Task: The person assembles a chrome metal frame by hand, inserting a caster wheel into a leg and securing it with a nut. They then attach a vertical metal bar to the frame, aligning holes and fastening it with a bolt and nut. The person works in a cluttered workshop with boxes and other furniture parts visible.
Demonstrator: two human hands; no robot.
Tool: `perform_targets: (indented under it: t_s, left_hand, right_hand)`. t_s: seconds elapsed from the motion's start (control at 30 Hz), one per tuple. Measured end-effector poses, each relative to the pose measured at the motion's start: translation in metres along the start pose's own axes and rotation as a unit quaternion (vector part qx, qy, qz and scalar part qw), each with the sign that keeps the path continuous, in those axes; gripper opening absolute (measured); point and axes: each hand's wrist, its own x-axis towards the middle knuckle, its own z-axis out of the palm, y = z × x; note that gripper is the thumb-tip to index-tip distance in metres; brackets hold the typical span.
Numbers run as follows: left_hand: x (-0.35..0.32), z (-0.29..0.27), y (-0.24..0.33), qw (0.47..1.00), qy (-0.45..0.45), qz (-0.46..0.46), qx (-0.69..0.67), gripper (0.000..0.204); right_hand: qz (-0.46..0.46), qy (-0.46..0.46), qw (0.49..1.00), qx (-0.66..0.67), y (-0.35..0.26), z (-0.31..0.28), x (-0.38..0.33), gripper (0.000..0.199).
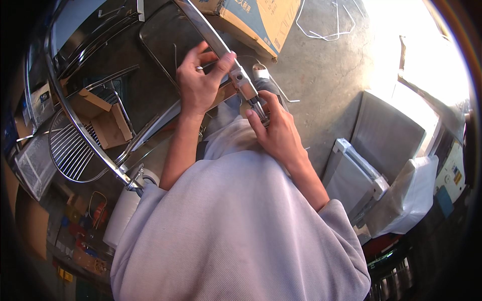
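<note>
Head view: cardboard box (261,20) and wire rack (75,145) flank both hands' metal bar (221,50).

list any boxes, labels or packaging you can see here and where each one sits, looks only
Cardboard box: top centre on the concrete floor, brown with a blue printed side.
Open carton: left, behind the wire rack, plain brown, flaps up.
Plastic wrap: right, white, draped over a grey panel.
Sticker: far right on a white housing, small, yellow and dark.
Small packs: lower left, red and yellow, too blurred to tell more.
</note>
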Motion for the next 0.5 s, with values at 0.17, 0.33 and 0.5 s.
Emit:
perform_targets:
  t_s: [0.17,0.33,0.5]
  left_hand:
    - [-0.059,-0.01,0.021,0.991,0.084,0.059,0.091,0.028]
    - [-0.111,0.005,0.008,0.963,-0.079,-0.256,-0.023,0.041]
    - [-0.105,0.015,-0.011,0.951,-0.087,-0.276,-0.108,0.046]
  right_hand:
    - [-0.002,-0.018,1.0,0.021,0.002,-0.004,0.0,0.059]
    - [-0.009,-0.03,0.999,0.026,0.008,-0.008,0.0,0.079]
    - [-0.025,-0.031,0.999,0.029,0.015,-0.008,0.001,0.091]
